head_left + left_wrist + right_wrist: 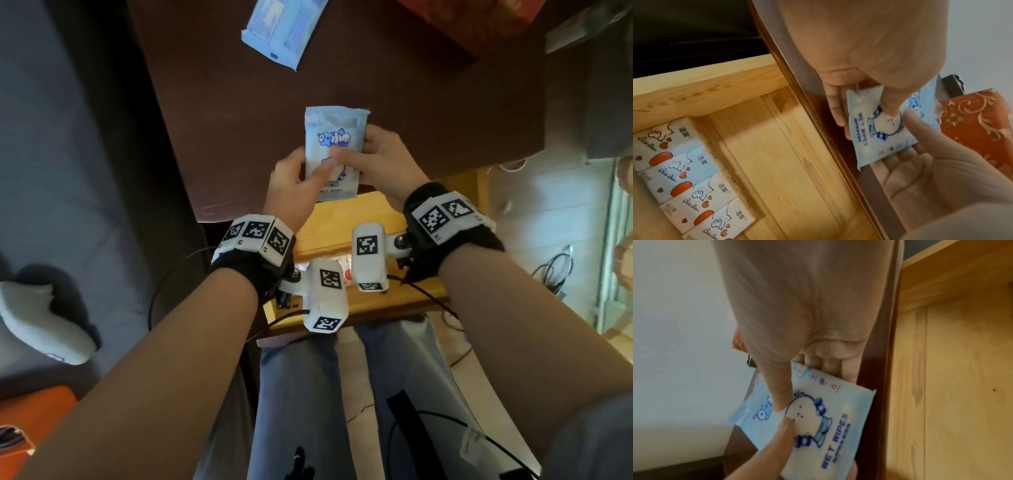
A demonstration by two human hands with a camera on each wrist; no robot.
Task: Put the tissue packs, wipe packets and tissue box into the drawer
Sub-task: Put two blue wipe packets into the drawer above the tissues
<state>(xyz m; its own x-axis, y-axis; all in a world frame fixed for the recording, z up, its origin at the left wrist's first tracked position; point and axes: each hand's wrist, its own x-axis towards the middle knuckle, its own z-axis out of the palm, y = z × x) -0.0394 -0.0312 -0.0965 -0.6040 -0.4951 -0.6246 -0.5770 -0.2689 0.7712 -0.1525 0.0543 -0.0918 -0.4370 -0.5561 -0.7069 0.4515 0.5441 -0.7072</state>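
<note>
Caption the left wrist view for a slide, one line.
Both hands, left hand and right hand, hold a wet wipes packet above the open wooden drawer, where tissue packs already lie.

I am sitting in a home, most likely a bedroom or living room. My knees are under a dark brown wooden table [376, 85] with a pale pine drawer [764, 146] pulled open. A grey cushioned seat or bed [61, 154] lies to my left, cables [555, 270] trail on the pale floor, and a red ornate tissue box [978, 126] sits on the table.
</note>
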